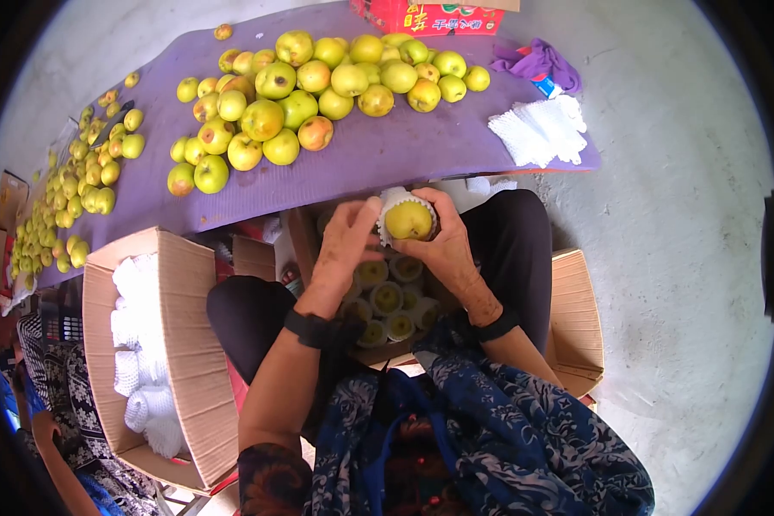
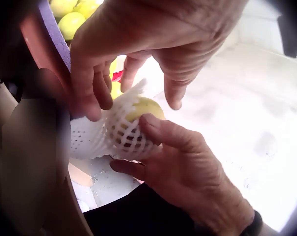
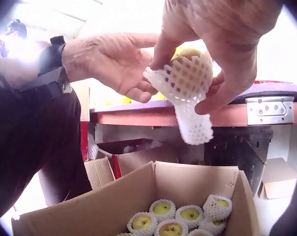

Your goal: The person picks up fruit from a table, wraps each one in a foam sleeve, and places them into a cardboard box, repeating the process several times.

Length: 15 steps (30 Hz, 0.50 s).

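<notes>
A yellow-green apple (image 1: 408, 221) sits partly inside a white foam net sleeve (image 3: 193, 125), whose narrow end hangs below the fruit. My right hand (image 1: 445, 236) grips the sleeved apple, its thumb pressing on the bare top of the fruit in the left wrist view. Beside the net's flared edge is my left hand (image 1: 346, 241), palm toward the apple, with fingers loosely bent and nothing held in them. Under both hands stands a cardboard box (image 3: 116, 196) containing several apples in foam nets (image 3: 170, 229).
Many loose apples (image 1: 264, 119) lie on the purple-covered table (image 1: 335, 172). White foam nets (image 1: 537, 129) rest at its right end, near a purple cloth (image 1: 543, 64). An open carton (image 1: 185, 344) of foam nets stands at left. Another person's arm (image 1: 56, 456) shows at lower left.
</notes>
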{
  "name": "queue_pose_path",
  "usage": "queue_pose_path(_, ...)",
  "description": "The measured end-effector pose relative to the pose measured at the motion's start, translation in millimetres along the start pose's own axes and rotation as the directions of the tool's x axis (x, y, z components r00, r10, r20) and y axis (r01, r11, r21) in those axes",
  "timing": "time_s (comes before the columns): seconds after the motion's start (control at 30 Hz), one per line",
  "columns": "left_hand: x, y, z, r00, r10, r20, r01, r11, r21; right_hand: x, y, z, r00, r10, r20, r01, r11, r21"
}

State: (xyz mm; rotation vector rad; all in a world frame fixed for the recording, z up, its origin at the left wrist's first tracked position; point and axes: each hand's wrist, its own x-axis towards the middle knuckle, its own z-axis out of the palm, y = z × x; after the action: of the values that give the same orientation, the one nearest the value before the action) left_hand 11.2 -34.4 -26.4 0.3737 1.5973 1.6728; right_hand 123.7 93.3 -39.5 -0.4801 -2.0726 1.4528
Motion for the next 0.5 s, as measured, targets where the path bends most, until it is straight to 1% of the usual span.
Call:
queue_pose_path(0.03,5.2,-5.5,-6.1,0.983,-0.147,0.107,0.156,0.985,-0.076,-0.9,-2.8,-0.4,1.0,-0.001,0.001,0.001,1.0,-0.001)
queue_pose_path(0.07,5.0,-7.8,-5.0,0.984,-0.146,0.105,0.155,0.985,-0.078,-2.0,-5.3,-0.1,0.997,-0.073,0.011,0.073,0.997,-0.038)
queue_pose_path(0.1,3.4,-9.3,-1.5,0.965,-0.144,0.218,0.194,0.955,-0.225,-2.5,-6.4,0.8,0.989,-0.144,0.023,0.145,0.987,-0.072)
queue_pose_path(0.13,1.7,-10.9,1.9,0.937,-0.123,0.327,0.245,0.9,-0.36,-2.7,-6.0,2.2,0.989,-0.143,0.025,0.144,0.987,-0.07)
queue_pose_path(0.17,-0.1,-12.8,4.6,0.937,-0.126,0.326,0.246,0.9,-0.36,-3.7,-4.7,4.1,0.964,-0.265,0.025,0.266,0.949,-0.169)
queue_pose_path(0.2,-2.1,-14.6,7.2,0.929,-0.089,0.358,0.256,0.855,-0.452,-5.1,-3.3,6.0,0.923,-0.383,0.037,0.378,0.887,-0.266)
queue_pose_path(0.23,-3.6,-15.6,9.1,0.921,-0.047,0.386,0.265,0.801,-0.536,-7.0,-0.4,8.8,0.923,-0.383,0.036,0.378,0.887,-0.264)
queue_pose_path(0.27,-4.2,-18.5,10.3,0.922,-0.047,0.385,0.264,0.804,-0.533,-10.2,3.7,12.6,0.925,-0.375,0.06,0.374,0.873,-0.313)
queue_pose_path(0.3,-4.2,-23.5,11.0,0.938,-0.026,0.345,0.222,0.811,-0.541,-13.4,6.2,15.8,0.926,-0.367,0.082,0.371,0.855,-0.361)
queue_pose_path(0.33,-5.2,-27.3,11.2,0.953,-0.004,0.304,0.179,0.817,-0.549,-16.4,7.1,18.3,0.926,-0.369,0.081,0.372,0.856,-0.359)
queue_pose_path(0.37,-6.9,-29.8,10.6,0.953,-0.003,0.302,0.176,0.818,-0.548,-19.1,7.3,20.6,0.925,-0.369,0.086,0.373,0.844,-0.386)
queue_pose_path(0.4,-9.1,-31.2,9.7,0.954,0.029,0.299,0.136,0.846,-0.516,-20.5,6.8,21.7,0.925,-0.37,0.091,0.373,0.831,-0.412)
queue_pose_path(0.43,-12.0,-32.1,8.9,0.953,0.06,0.295,0.095,0.87,-0.483,-21.0,5.5,21.7,0.923,-0.373,0.093,0.377,0.832,-0.408)
queue_pose_path(0.5,-20.7,-33.3,7.6,0.961,0.044,0.272,0.104,0.857,-0.505,-22.0,0.4,21.7,0.942,-0.312,0.123,0.335,0.891,-0.306)
